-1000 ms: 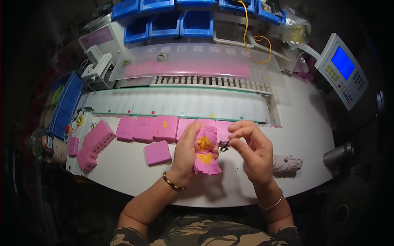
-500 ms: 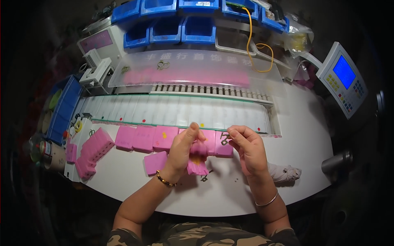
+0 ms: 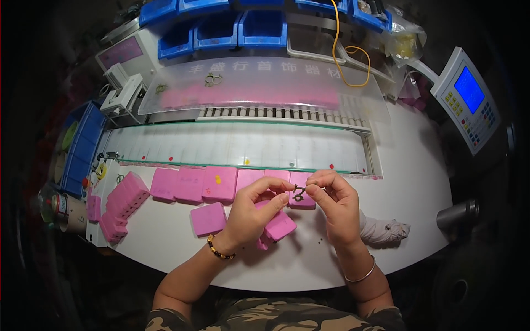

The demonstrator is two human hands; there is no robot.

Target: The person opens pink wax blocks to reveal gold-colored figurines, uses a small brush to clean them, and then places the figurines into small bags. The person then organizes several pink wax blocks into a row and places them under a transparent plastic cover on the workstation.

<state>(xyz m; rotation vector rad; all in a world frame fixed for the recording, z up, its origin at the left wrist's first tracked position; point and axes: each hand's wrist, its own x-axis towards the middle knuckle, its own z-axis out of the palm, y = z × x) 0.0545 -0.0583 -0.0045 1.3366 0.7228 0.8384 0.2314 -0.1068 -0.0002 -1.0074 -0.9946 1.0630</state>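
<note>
Dark surroundings frame a white desk (image 3: 408, 160), curved along its near edge. Above its near middle is a small dark metal piece (image 3: 299, 194) with a ring at its lower end. It is pinched between the thumb and forefinger of the right hand (image 3: 338, 207), whose fingers are closed on it. Just to its left, the left hand (image 3: 248, 212) has thumb and forefinger slightly apart, the tips near the piece; I cannot tell whether they touch it. Its other fingers, mostly hidden, curl about a tilted pink block (image 3: 281, 225) that juts out toward the right.

Left of that hand, a single pink block (image 3: 208, 219) lies flat. Just beyond runs a row of pink blocks (image 3: 220, 186), and farther left stands a pink stack (image 3: 128, 197). To the right, a bundle of pale cloth (image 3: 381, 229) lies beside the right wrist, with a grey cylinder (image 3: 458, 215) farther right.

Beyond the row stretches a pale green-edged tray (image 3: 237, 146), then a frosted sheet (image 3: 265, 83). Blue bins (image 3: 262, 30) line the far side; a control panel (image 3: 466, 99) with a blue screen stands far right.
</note>
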